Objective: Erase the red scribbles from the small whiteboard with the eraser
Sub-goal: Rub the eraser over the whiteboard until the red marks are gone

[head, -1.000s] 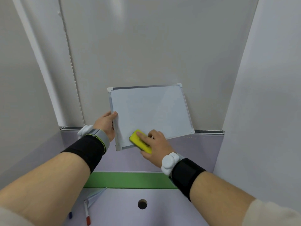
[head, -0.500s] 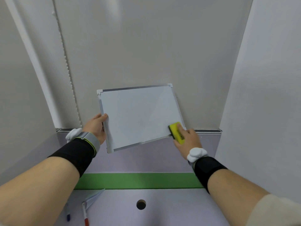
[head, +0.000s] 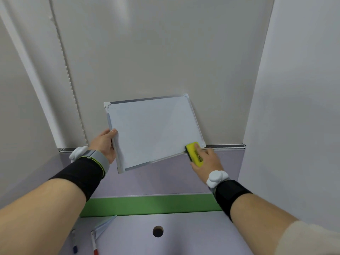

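Right hand (head: 207,161): fingers laid flat and together along the yellow eraser (head: 194,154), pressed at the whiteboard's (head: 154,129) lower right corner. Left hand (head: 105,144): left frame edge pinched, thumb in front. Board surface seen clean, held tilted above the lilac desk (head: 156,181).

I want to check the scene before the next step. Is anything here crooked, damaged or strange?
Nothing looks damaged. The whiteboard is tilted, but only because the left hand holds it up by its left edge. The right hand holds the eraser at the lower right corner. No red scribbles are visible.
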Tool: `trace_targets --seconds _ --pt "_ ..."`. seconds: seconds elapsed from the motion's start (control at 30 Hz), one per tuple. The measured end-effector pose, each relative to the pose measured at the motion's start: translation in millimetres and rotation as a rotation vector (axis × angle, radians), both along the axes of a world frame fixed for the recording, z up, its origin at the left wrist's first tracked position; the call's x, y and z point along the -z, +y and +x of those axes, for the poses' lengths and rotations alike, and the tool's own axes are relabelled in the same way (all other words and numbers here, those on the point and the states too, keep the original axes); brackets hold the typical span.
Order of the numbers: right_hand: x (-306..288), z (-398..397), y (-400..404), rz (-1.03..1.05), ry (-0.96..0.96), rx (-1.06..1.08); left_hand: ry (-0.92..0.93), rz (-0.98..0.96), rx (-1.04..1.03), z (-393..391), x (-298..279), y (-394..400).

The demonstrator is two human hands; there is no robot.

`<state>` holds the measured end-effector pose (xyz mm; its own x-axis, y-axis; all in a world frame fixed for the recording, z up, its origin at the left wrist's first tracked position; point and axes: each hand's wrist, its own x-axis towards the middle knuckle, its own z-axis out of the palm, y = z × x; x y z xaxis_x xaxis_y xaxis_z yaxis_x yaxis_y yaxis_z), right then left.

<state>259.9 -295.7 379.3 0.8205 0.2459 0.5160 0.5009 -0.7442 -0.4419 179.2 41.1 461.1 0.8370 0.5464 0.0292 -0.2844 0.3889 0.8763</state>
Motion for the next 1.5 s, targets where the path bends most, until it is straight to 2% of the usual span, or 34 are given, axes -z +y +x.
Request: trace_targets --seconds 0.1,0.33,0.47,0.6,0.8,0.87,1.03,1.27,1.4,1.5 --pt "-2 3 -10 -0.011 0.026 0.08 -0.004 -0.01 -0.003 0 -2 -1" --pt "12 -45 68 -0.087 -0.054 -0.243 0.012 -0.016 0.003 8 -2 -21" --pt "4 -51 98 -0.133 -0.121 -0.3 0.004 -0.025 0.024 7 3 -27" --pt "-18 -26 82 -0.083 -0.187 -0.243 -0.003 -0.01 0.056 0 6 -21" --pt "-51 27 13 0.07 -0.099 0.136 0.008 -0.003 0.095 -6 14 -10" --pt "-57 31 4 0.065 -0.083 0.195 0.007 0.0 0.124 -4 15 -14" --pt "-70 12 39 0.007 -0.102 0.088 0.009 0.019 0.188 4 16 -36" --pt "-85 -27 115 -0.108 -0.234 -0.148 0.017 0.072 0.268 10 29 -70" --pt "-91 -25 110 -0.127 -0.273 -0.171 0.016 0.079 0.255 9 29 -66" --pt "-92 -8 79 -0.116 -0.219 -0.108 0.038 0.09 0.207 6 31 -48"
